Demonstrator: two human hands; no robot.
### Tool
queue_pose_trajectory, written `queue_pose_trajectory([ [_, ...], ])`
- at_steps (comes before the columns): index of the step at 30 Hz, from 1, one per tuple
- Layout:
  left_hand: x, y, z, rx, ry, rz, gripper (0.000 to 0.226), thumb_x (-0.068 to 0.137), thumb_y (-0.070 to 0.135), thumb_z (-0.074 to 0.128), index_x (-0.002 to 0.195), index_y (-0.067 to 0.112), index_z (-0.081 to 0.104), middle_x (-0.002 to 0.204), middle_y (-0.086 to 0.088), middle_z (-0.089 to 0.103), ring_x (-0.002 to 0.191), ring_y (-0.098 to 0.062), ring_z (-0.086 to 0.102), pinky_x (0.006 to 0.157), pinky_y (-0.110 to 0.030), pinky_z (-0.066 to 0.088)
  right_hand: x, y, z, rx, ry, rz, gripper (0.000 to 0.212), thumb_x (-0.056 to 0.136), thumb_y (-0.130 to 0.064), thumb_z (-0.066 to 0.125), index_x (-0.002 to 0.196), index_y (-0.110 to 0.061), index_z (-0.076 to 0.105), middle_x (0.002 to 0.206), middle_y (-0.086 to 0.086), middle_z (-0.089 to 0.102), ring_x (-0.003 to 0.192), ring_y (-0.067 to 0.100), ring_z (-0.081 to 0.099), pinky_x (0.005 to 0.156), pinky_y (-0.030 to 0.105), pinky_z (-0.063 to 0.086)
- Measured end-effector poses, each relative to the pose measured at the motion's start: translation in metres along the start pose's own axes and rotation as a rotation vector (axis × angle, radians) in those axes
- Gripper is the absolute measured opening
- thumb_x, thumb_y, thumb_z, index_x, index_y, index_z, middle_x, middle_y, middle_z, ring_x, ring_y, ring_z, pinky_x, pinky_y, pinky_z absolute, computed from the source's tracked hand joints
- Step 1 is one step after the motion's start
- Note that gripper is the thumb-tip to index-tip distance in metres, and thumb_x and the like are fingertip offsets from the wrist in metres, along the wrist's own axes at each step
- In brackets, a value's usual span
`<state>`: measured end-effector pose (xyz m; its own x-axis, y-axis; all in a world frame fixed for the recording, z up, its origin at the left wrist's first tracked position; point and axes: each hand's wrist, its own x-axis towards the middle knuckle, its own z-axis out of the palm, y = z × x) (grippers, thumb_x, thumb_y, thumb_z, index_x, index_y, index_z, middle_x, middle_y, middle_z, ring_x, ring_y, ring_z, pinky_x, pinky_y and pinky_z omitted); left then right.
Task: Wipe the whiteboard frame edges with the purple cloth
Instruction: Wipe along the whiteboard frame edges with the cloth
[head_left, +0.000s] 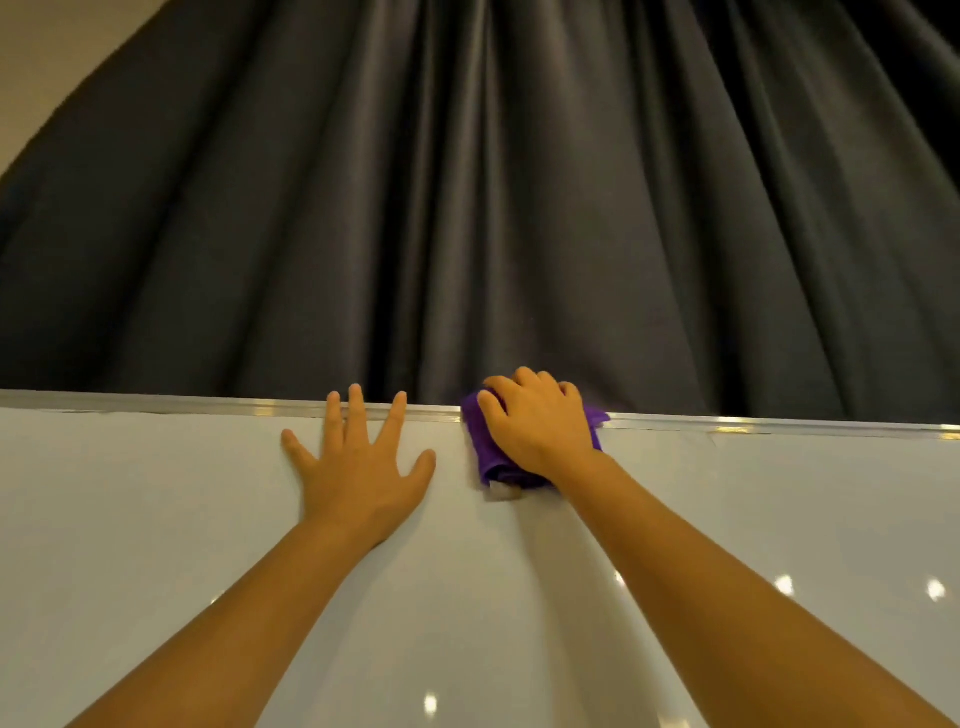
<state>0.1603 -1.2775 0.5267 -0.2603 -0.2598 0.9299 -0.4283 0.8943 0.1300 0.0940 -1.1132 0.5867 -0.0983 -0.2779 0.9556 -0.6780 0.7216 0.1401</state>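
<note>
Along the top of the whiteboard (260, 519), in the head view, the silver frame edge (208, 405) is seen running from left to right beneath a dark pleated curtain (467, 208). The purple cloth (485, 457) is bunched over this top edge, roughly at its middle, and hangs a little way down the board face. It is grasped by the right hand (540, 426), whose fingers are curled over the cloth and over the rim, so that the cloth is pressed onto the frame. The left hand (358, 467) is laid flat on the board just beside it, released, with fingers spread and fingertips reaching the frame; the board appears to be steadied by it.

As to progress, the top edge is judged to be in hand, with the cloth near mid-span. Which stretch has already been wiped cannot be told, since no clear difference in cleanliness is shown between the frame left and right of the cloth. The side and bottom edges are out of view, so they may well remain to be done.
</note>
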Motion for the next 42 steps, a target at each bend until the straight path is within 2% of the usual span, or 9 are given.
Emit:
queue_pose_trajectory([
  [9, -0.013, 0.097, 0.0, -0.085, -0.067, 0.096, 0.07, 0.087, 0.066, 0.016, 0.146, 0.038, -0.011, 0.158, -0.001, -0.016, 0.145, -0.025, -0.016, 0.108, -0.067, -0.004, -0.019, 0.138, -0.037, -0.002, -0.076, 0.036, 0.037, 0.086, -0.051, 0.042, 0.112, -0.025, 0.047, 0.106, 0.004, 0.059, 0.087, 0.017, 0.046, 0.092, 0.043, 0.039],
  [14, -0.01, 0.174, 0.009, -0.078, -0.07, 0.101, 0.074, 0.085, 0.07, 0.015, 0.146, 0.037, -0.012, 0.158, -0.001, -0.016, 0.145, -0.026, -0.016, 0.106, -0.069, -0.005, -0.041, 0.233, -0.061, -0.089, -0.105, 0.082, 0.049, 0.089, -0.056, 0.025, 0.13, -0.035, 0.043, 0.116, 0.005, 0.057, 0.11, 0.024, 0.049, 0.106, 0.052, 0.023],
  [17, -0.012, 0.216, 0.014, -0.077, -0.074, 0.125, 0.071, 0.086, 0.068, 0.014, 0.146, 0.039, -0.011, 0.158, -0.003, -0.015, 0.145, -0.027, -0.016, 0.107, -0.068, -0.005, -0.054, 0.282, -0.079, -0.213, -0.07, 0.189, 0.074, 0.081, -0.068, 0.005, 0.115, -0.03, 0.059, 0.107, 0.006, 0.061, 0.107, 0.025, 0.053, 0.109, 0.054, 0.013],
  [19, -0.013, 0.236, 0.015, -0.067, -0.058, 0.127, 0.069, 0.087, 0.066, 0.014, 0.146, 0.039, -0.011, 0.158, -0.004, -0.014, 0.145, -0.028, -0.015, 0.107, -0.068, -0.005, -0.052, 0.292, -0.08, -0.248, -0.021, 0.23, 0.07, 0.085, -0.065, 0.011, 0.107, -0.025, 0.063, 0.109, 0.009, 0.063, 0.106, 0.026, 0.054, 0.111, 0.054, 0.013],
  [20, -0.013, 0.245, 0.015, -0.055, -0.046, 0.119, 0.068, 0.088, 0.065, 0.014, 0.146, 0.038, -0.011, 0.158, -0.004, -0.014, 0.145, -0.028, -0.014, 0.107, -0.068, -0.004, -0.05, 0.294, -0.077, -0.22, -0.022, 0.232, 0.06, 0.088, -0.061, 0.019, 0.116, -0.026, 0.059, 0.123, 0.01, 0.058, 0.116, 0.028, 0.049, 0.111, 0.055, 0.013],
  [23, -0.016, 0.253, 0.017, -0.026, -0.041, 0.082, 0.066, 0.09, 0.061, 0.015, 0.146, 0.038, -0.013, 0.158, -0.005, -0.015, 0.145, -0.029, -0.014, 0.108, -0.067, -0.002, -0.048, 0.281, -0.059, -0.084, -0.117, 0.161, 0.057, 0.087, -0.061, 0.03, 0.14, -0.043, 0.022, 0.154, 0.003, 0.022, 0.139, 0.031, 0.019, 0.109, 0.058, 0.013],
  [31, -0.029, 0.252, 0.022, 0.009, -0.085, 0.104, 0.077, 0.076, 0.071, 0.006, 0.145, 0.041, -0.013, 0.158, 0.0, -0.018, 0.145, -0.029, -0.014, 0.11, -0.065, 0.0, -0.068, 0.274, -0.043, -0.015, -0.073, -0.038, 0.061, 0.081, -0.068, 0.038, 0.134, -0.04, 0.03, 0.138, -0.003, 0.042, 0.125, 0.024, 0.037, 0.1, 0.05, 0.032],
  [35, -0.032, 0.26, 0.021, -0.011, -0.104, 0.144, 0.084, 0.068, 0.072, 0.0, 0.144, 0.04, -0.015, 0.158, 0.0, -0.018, 0.145, -0.029, -0.015, 0.11, -0.065, -0.002, -0.072, 0.304, -0.059, -0.008, -0.072, 0.004, 0.056, 0.084, -0.064, 0.038, 0.133, -0.039, 0.032, 0.132, -0.001, 0.045, 0.119, 0.022, 0.041, 0.097, 0.048, 0.033],
  [42, -0.03, 0.26, 0.024, 0.01, -0.099, 0.14, 0.075, 0.082, 0.071, 0.012, 0.144, 0.039, -0.017, 0.157, -0.001, -0.02, 0.144, -0.03, -0.016, 0.109, -0.065, -0.003, -0.09, 0.39, -0.09, -0.1, -0.147, 0.22, 0.054, 0.087, -0.057, 0.037, 0.134, -0.03, 0.033, 0.135, 0.006, 0.043, 0.122, 0.027, 0.04, 0.101, 0.052, 0.034],
])
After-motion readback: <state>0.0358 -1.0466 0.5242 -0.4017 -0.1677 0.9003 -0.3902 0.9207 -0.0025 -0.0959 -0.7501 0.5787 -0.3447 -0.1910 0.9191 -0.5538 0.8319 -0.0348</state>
